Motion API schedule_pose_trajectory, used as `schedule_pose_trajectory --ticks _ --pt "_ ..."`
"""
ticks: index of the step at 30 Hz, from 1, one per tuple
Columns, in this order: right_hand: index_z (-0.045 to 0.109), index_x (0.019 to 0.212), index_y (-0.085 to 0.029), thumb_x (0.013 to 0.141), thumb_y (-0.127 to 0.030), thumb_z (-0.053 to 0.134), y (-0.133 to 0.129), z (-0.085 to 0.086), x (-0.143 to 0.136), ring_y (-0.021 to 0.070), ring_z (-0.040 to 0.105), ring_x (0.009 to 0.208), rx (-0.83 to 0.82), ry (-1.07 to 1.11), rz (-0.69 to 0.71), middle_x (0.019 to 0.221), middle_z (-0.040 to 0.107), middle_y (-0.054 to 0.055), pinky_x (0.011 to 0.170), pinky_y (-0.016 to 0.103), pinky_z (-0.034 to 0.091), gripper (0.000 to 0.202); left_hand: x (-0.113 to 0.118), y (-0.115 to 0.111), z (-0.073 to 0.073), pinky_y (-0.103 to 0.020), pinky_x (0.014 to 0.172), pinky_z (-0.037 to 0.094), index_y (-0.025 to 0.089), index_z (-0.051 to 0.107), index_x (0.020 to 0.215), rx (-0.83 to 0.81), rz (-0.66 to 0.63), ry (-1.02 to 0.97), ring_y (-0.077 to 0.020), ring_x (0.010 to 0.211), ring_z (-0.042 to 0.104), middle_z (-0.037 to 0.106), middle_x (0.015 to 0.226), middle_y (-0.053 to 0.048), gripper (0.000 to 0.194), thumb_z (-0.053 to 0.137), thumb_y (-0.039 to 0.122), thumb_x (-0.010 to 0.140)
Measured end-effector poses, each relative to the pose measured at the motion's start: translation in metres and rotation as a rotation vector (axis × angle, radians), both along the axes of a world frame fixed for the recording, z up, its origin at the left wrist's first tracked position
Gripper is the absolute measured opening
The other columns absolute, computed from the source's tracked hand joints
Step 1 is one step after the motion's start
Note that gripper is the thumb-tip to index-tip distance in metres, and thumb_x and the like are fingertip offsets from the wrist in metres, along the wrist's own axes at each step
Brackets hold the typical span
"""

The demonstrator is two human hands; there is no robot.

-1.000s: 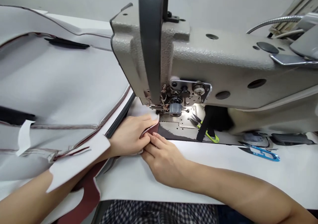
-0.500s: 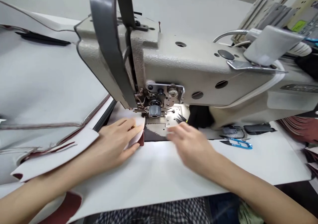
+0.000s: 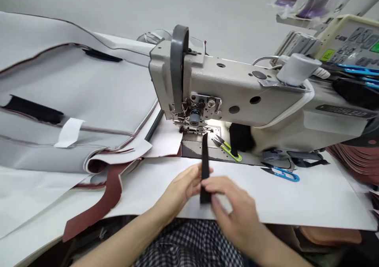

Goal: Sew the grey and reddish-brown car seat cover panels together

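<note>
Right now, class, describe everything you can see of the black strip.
The black strip looks narrow, flat and matt, perhaps fabric. It points towards the sewing machine, its far end looking narrower. The left hand and right hand hold its nearer part over the white table, covering some of it.

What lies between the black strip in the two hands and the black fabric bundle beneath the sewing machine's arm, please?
In the head view, yellow-green thread snips lie between the black strip and the black fabric bundle.
</note>
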State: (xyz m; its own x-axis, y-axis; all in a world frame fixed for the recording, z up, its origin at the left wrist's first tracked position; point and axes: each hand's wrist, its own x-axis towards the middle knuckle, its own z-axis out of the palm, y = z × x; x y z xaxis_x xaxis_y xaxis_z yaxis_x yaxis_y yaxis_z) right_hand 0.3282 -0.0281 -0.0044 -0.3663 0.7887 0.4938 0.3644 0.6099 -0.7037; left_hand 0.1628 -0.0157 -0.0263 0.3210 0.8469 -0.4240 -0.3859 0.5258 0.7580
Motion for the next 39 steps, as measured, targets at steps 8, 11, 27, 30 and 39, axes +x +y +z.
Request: schedule_pose_trajectory --ticks 8,11,27,30,39 --pt "0.068 0.084 -0.017 0.092 -0.037 0.062 -0.049 -0.027 -0.038 0.009 0.059 0.041 -1.005 0.422 0.067 0.054 0.063 -0.003 0.046 0.016 0.047 0.023 -0.001 -0.009 0.005 -0.029 0.073 0.057 0.019 0.049 0.108 0.215 0.368 0.276 -0.0146 0.075 0.067 0.073 0.091 -0.005 0.03 0.054 0.046 0.095" --pt "0.064 0.081 -0.016 0.088 -0.051 0.065 -0.034 -0.017 -0.04 0.0092 0.054 0.038 -1.078 0.534 -0.061 0.044 0.059 -0.003 0.042 0.016 0.042 0.036 -0.006 -0.025 0.011 -0.033 0.085 0.057 0.02 0.052 0.102 0.229 0.331 0.322 -0.0187 0.09 0.071 0.074 0.098 -0.007 0.031 0.059 0.048 0.093" --pt "0.071 0.108 -0.023 0.089 -0.017 0.066 -0.004 0.0 -0.031 0.0075 0.047 0.06 -0.296 0.233 -0.171 0.08 0.06 -0.002 0.055 0.021 0.042 0.021 -0.003 -0.049 0.011 -0.038 0.101 0.054 0.027 0.041 0.117 0.443 0.369 0.399 -0.0193 0.113 0.067 0.062 0.134 -0.008 0.023 0.054 0.028 0.097" --pt "0.072 0.098 -0.02 0.089 -0.011 0.062 0.003 0.011 -0.032 0.0073 0.046 0.06 -0.274 0.109 -0.056 0.078 0.058 -0.002 0.053 0.021 0.038 0.015 -0.007 -0.048 0.008 -0.032 0.088 0.059 0.032 0.035 0.125 0.57 0.379 0.449 -0.0162 0.107 0.069 0.044 0.15 -0.008 0.033 0.052 0.023 0.098" --pt "0.067 0.107 -0.019 0.089 -0.02 0.064 0.054 0.001 -0.032 0.0118 0.055 0.069 -0.364 -0.157 0.041 0.095 0.063 0.002 0.069 0.027 0.046 0.019 -0.067 -0.017 0.023 -0.028 0.087 0.054 0.021 0.069 0.104 1.045 0.105 1.217 -0.0167 0.097 0.066 0.07 0.105 -0.005 0.017 0.053 0.022 0.098"
